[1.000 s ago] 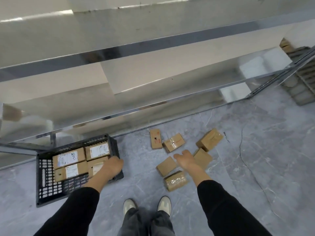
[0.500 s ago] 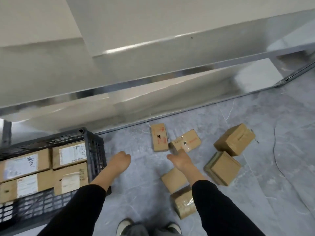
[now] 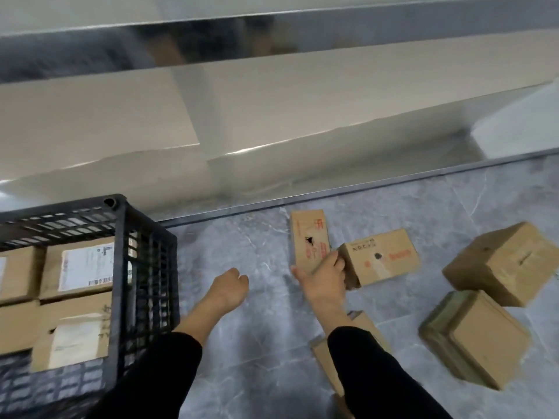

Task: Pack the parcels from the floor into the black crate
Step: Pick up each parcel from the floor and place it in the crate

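The black crate (image 3: 121,234) stands on the floor at the left, with several labelled cardboard parcels (image 3: 80,266) packed inside. My left hand (image 3: 228,287) hangs loosely curled over the bare floor beside the crate and holds nothing. My right hand (image 3: 322,276) is at the near end of a narrow parcel with red print (image 3: 308,234), thumb on its left side and fingers curled round its right side. A second printed parcel (image 3: 384,257) lies against those fingers.
Two bigger parcels lie to the right, one further off (image 3: 502,261) and one nearer (image 3: 481,334). Another parcel (image 3: 361,323) is partly hidden under my right forearm. A low steel shelf edge (image 3: 332,196) runs along the floor behind them all.
I have bent lower, so everything looks bigger. My right hand moved forward from the floor parcels to the narrow parcel and took hold of it. My left hand left the crate.
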